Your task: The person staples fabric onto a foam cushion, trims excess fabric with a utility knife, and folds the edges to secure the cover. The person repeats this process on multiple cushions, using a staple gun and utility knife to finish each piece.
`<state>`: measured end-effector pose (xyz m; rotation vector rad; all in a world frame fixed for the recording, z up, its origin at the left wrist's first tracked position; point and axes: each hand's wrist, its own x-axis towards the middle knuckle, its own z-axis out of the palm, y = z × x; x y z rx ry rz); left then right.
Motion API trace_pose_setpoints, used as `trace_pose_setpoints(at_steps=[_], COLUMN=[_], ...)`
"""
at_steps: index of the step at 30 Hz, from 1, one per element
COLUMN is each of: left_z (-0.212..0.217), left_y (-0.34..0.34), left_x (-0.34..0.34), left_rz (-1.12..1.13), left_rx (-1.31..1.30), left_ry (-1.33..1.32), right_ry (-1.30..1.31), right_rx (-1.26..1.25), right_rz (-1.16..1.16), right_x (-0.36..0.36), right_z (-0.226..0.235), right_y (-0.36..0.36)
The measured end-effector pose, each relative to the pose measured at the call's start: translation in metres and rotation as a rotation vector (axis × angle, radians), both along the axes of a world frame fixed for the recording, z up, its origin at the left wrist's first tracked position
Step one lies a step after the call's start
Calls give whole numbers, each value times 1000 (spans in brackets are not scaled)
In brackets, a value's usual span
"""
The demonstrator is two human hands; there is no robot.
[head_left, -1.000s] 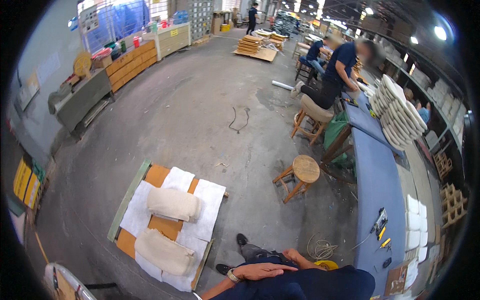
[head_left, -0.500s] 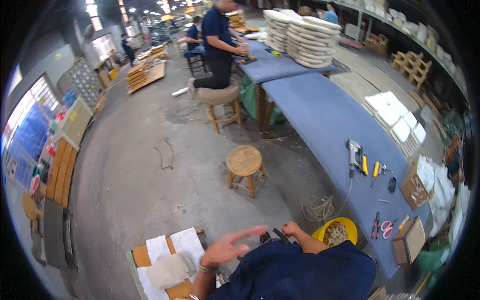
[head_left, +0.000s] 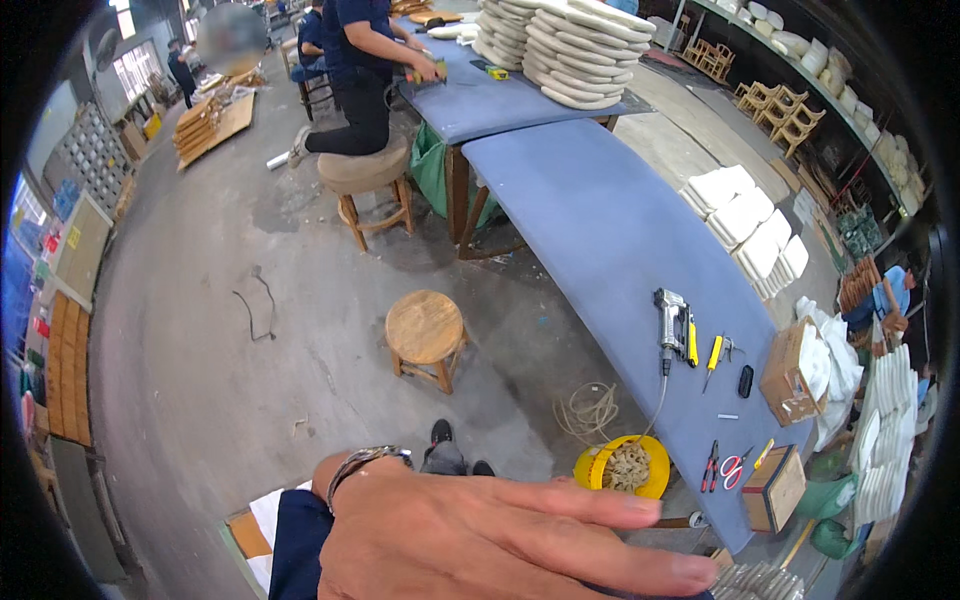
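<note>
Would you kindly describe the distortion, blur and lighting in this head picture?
Head view: the blue table bows with fisheye bending; a smudge blurs a patch at upper left; a window there is washed-out white; shade darkens the floor beneath the table; the left hand looms large.

Fairly bright, diffuse indoor light falls on the back of the left hand (head_left: 470,530), whose outlines look slightly soft so close to the lens. Small highlights glint on the metal watch (head_left: 368,460) at its wrist. Far beyond the hand, to its left, a window (head_left: 137,70) glows nearly white, and a round patch near it is smeared beyond reading. Past the fingertips, rightward, the white pads (head_left: 750,220) verge on overexposure. Shadow darkens the floor between the wooden stool (head_left: 427,327) ahead and the blue table (head_left: 640,240). Fisheye distortion bows the table's edge; black vignetting rings everything.
</note>
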<state>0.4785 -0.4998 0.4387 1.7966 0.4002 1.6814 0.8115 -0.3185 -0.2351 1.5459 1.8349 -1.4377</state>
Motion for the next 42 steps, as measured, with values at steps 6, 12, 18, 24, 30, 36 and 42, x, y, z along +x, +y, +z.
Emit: trace_pose_setpoints(at_steps=[6,12,18,24,30,36,42], left_z=[-22,-38,-40,-71,-114,-281,-361], left_y=[28,79,132,269,381,433,452], left_x=[-86,-148,-185,-225,-264,-252,-294], left_rz=[-95,-143,-87,3,253,308,257], left_rx=[168,362,284,290,-220,-1045,-1120], left_ry=[-89,-204,-343,-242,10,170,321], right_ry=[52,293,174,333,688,727,671], right_rx=[32,238,264,367,317,347,228], right_rz=[20,-86,-406,-607,-750,-782,-960], right_x=[-22,-101,-118,-165,-255,-282,-308], right_z=[-11,33,32,62,147,162,146], right_y=[-41,-16,33,122,295,393,400])
